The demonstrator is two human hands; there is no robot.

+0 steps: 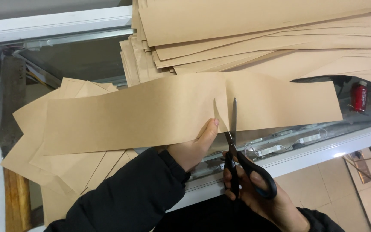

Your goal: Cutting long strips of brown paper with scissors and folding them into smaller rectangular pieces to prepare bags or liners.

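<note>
Brown kraft paper strip (151, 114), long and flat, is held above a white-framed glass case (305, 148). Looks light and floppy, so best gripped near the cut. Left hand (194, 148) pinches its lower edge; right hand (263, 195) is closed through black-handled scissors (237, 159) partway into the strip.
</note>
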